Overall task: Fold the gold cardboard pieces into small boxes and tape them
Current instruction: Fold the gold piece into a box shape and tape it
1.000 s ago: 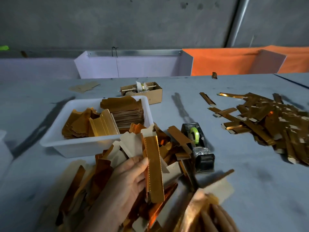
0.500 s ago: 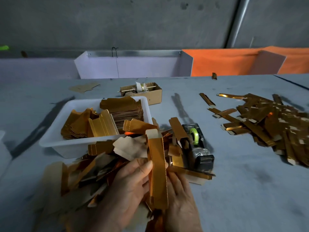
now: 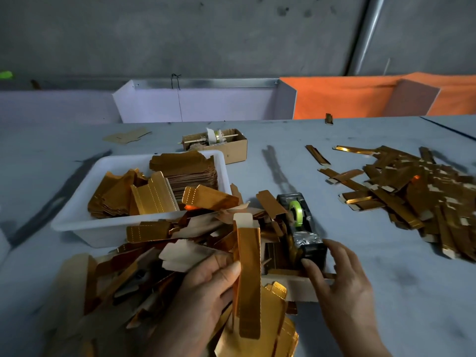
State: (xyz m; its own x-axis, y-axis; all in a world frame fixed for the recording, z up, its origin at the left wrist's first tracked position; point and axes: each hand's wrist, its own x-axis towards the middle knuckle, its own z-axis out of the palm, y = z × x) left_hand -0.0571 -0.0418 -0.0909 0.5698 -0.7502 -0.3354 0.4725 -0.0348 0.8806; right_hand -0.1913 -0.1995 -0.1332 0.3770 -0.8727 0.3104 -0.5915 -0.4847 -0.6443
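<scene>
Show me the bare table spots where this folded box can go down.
Bare table lies between the tape dispenser and the finished pile, and near the right hand toward the front edge. Crowded: the loose gold pieces around the left hand and the white tray.

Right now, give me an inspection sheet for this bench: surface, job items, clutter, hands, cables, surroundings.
Surface: grey table, dark smudges.
Job's things: folded gold box held upright; tape dispenser with green roll; white tray of flat gold blanks; loose blanks heaped in front of the tray; pile of folded boxes at right.
Clutter: small cardboard box with a stick and spools; flat brown card.
Hands: left hand grips the box; right hand reaches to the dispenser's front end.
Cables: nothing seen.
Surroundings: concrete wall, white and orange partitions.
</scene>
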